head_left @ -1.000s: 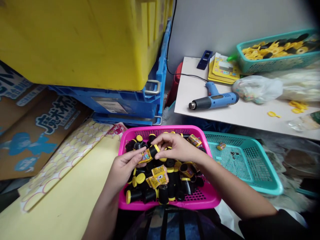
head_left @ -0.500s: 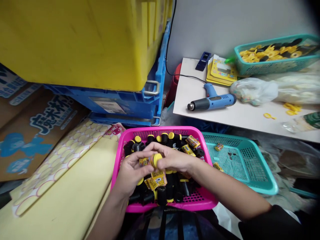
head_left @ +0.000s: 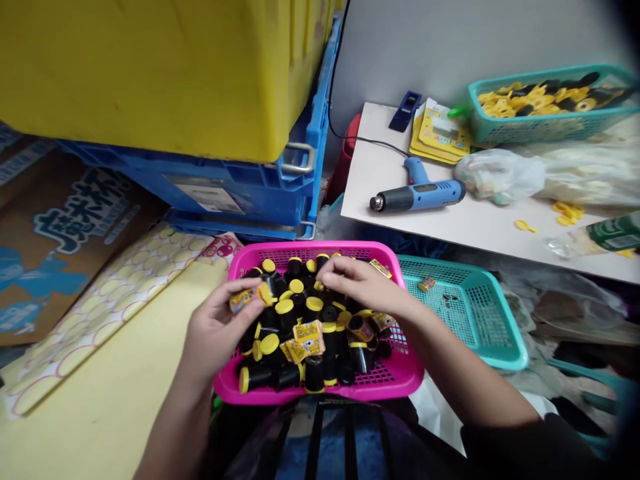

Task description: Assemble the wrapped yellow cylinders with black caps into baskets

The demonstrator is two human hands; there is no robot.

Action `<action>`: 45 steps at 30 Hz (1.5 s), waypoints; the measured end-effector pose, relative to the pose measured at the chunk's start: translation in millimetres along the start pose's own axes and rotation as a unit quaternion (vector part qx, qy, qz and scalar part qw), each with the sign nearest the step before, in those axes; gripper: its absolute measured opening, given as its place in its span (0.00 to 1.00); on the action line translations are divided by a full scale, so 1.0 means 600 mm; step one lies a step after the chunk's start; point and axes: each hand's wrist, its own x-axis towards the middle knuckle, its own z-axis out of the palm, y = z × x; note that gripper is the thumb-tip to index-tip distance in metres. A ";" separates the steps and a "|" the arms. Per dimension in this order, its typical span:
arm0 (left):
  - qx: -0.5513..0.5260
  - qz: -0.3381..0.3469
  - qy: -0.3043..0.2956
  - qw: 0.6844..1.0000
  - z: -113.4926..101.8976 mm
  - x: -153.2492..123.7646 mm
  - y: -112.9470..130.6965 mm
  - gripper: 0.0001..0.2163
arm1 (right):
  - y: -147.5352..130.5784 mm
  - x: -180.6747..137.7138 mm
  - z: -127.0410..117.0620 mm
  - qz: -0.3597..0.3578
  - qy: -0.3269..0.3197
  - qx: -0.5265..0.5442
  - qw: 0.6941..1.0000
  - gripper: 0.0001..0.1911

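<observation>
A pink basket (head_left: 385, 383) sits in front of me, filled with several small black tubes with yellow caps (head_left: 293, 313) and some yellow-labelled ones. My left hand (head_left: 213, 330) is at the basket's left rim, its fingers closed on one labelled tube (head_left: 247, 298) held sideways. Over the far middle of the basket, my right hand (head_left: 363, 287) reaches into the pile, its fingertips pinched together on or among the black tubes; what they hold is hidden.
A teal basket (head_left: 493, 340) holding a few small pieces stands right of the pink one. Behind it a white board carries a blue heat gun (head_left: 420, 193), yellow cards, plastic bags and another teal basket (head_left: 545, 123). Yellow and blue crates (head_left: 200, 100) are stacked at left, with cardboard and a yellow sheet.
The hands have parted. My left hand has carried the labelled tube to the left rim, and my right hand has moved back into the pile. The view has shifted slightly.
</observation>
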 end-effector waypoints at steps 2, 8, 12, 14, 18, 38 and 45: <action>0.165 0.012 0.024 0.986 -0.022 0.010 -0.008 0.17 | -0.001 -0.013 0.012 -0.025 -0.006 -0.213 0.977 0.14; 0.303 0.021 -0.004 0.953 -0.044 0.017 -0.022 0.23 | 0.020 -0.020 0.063 -0.128 -0.053 -0.425 0.894 0.07; 0.280 0.017 0.012 0.960 -0.046 0.016 -0.028 0.23 | 0.027 -0.021 0.055 -0.189 0.007 -0.430 0.883 0.10; 0.240 -0.005 0.014 0.971 -0.046 0.022 -0.034 0.23 | 0.025 -0.026 0.048 -0.223 0.040 -0.423 0.877 0.11; 0.191 -0.010 -0.002 0.982 -0.039 0.032 -0.031 0.21 | 0.022 -0.044 0.043 -0.314 0.135 -0.396 0.852 0.04; -0.134 -0.058 -0.194 0.970 0.057 -0.028 0.045 0.28 | -0.031 -0.022 0.051 -0.056 -0.007 0.020 0.998 0.24; -0.212 -0.052 -0.112 0.969 0.080 -0.024 0.033 0.26 | -0.005 -0.012 0.095 -0.038 0.195 0.227 0.953 0.18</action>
